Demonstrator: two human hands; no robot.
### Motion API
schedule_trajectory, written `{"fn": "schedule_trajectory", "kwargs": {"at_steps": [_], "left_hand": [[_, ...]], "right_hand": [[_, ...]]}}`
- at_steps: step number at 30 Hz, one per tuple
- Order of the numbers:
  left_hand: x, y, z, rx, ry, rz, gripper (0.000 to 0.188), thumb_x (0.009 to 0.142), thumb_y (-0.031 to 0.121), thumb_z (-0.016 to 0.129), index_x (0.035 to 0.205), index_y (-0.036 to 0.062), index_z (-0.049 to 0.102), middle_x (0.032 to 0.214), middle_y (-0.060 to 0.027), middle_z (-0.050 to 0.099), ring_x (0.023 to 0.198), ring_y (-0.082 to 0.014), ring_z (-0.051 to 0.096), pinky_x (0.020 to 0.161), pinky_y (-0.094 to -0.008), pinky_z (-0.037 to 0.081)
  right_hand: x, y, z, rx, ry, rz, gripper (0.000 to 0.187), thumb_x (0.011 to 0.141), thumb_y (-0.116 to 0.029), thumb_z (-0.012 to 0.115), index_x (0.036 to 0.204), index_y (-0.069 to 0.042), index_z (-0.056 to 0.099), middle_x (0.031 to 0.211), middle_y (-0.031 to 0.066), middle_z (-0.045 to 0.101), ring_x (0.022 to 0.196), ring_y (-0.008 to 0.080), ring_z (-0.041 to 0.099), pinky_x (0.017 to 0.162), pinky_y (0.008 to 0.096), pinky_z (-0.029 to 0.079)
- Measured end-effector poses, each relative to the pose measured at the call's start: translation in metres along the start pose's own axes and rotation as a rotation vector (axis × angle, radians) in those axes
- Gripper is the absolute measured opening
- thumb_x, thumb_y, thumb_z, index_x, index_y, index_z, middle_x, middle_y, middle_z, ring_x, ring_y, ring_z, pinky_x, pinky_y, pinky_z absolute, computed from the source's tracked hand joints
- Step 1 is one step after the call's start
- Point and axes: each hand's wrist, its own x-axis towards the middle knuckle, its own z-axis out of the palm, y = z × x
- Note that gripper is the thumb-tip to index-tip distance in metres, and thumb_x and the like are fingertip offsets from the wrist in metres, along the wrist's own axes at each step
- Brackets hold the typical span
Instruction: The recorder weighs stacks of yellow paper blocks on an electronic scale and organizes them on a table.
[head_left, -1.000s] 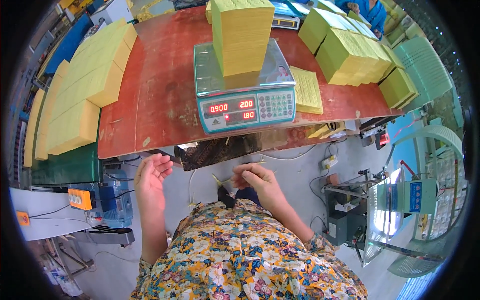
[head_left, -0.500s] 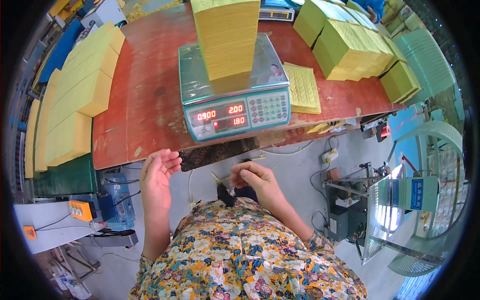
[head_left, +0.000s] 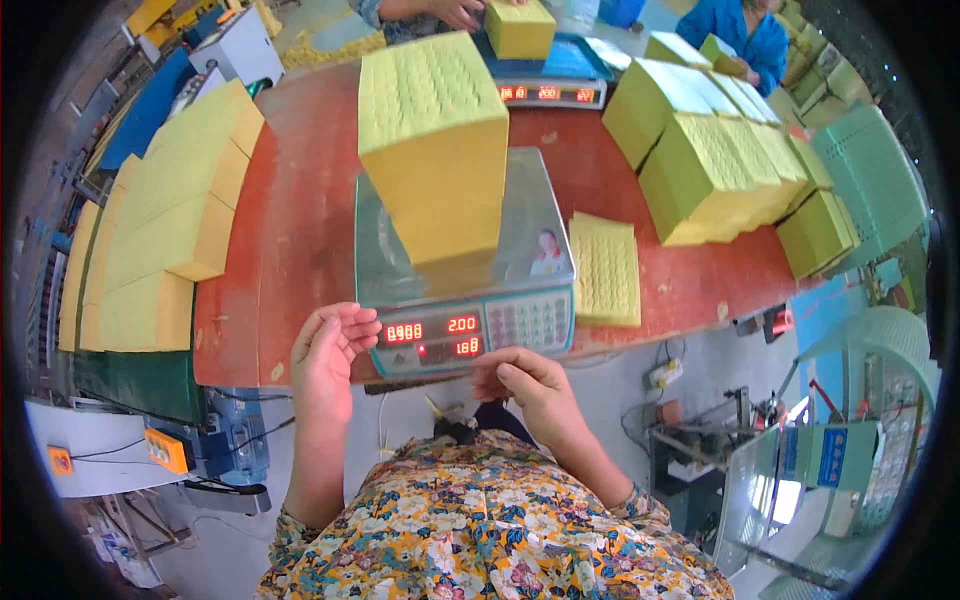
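In front of me a teal electronic scale with a steel pan stands on the red table, its red digits lit. A tall stack of yellow paper sheets with a bumpy top rests on the pan. My left hand hovers palm inward by the scale's front left corner, fingers loosely bent and apart, holding nothing. Just below the keypad is my right hand, its fingers half curled and thumb forward, with nothing seen in it. Neither hand touches the stack.
Yellow paper blocks line the table's left side; more blocks fill the right. A low pile of sheets lies beside the scale. Across the table, a person's hand is near a block on a second scale; another person wears blue.
My view has tilted upward, bringing the stack's top, the second scale and the people across the table into sight. Both hands keep nearly the same pose; the stack stays on the scale.
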Motion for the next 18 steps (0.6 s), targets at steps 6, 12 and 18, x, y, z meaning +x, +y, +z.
{"fn": "schedule_trajectory", "kwargs": {"at_steps": [6, 12, 18], "left_hand": [[0.074, 0.044, 0.049, 0.016, 0.029, 0.268, 0.032, 0.102, 0.023, 0.048, 0.123, 0.0008, 0.058, 0.125, -0.0132, 0.061, 0.114, -0.0220, 0.059, 0.096, -0.0366, 0.047], [0.133, 0.082, 0.089, -0.045, 0.054, 0.374, 0.050, 0.102, 0.032, 0.050, 0.143, 0.0036, 0.045, 0.146, -0.0108, 0.047, 0.136, -0.0242, 0.043, 0.113, -0.0400, 0.032], [0.156, 0.087, 0.109, -0.162, 0.009, 0.037, 0.051, 0.098, 0.033, 0.057, 0.137, 0.0016, 0.052, 0.134, -0.0115, 0.058, 0.124, -0.0211, 0.055, 0.104, -0.0372, 0.043]], "right_hand": [[0.085, -0.081, -0.025, -0.020, 0.014, -0.289, 0.022, 0.100, -0.009, 0.050, 0.112, 0.002, 0.064, 0.099, 0.0113, 0.069, 0.090, 0.0199, 0.066, 0.084, 0.0350, 0.053], [0.227, -0.131, -0.022, -0.065, 0.121, -0.485, 0.024, 0.099, -0.013, 0.053, 0.117, -0.001, 0.064, 0.110, 0.0064, 0.067, 0.105, 0.0150, 0.061, 0.090, 0.0307, 0.047], [0.291, -0.113, -0.011, -0.214, 0.093, -0.431, 0.037, 0.102, -0.031, 0.050, 0.121, -0.001, 0.064, 0.112, 0.0063, 0.066, 0.104, 0.0153, 0.059, 0.091, 0.0290, 0.044]]}}
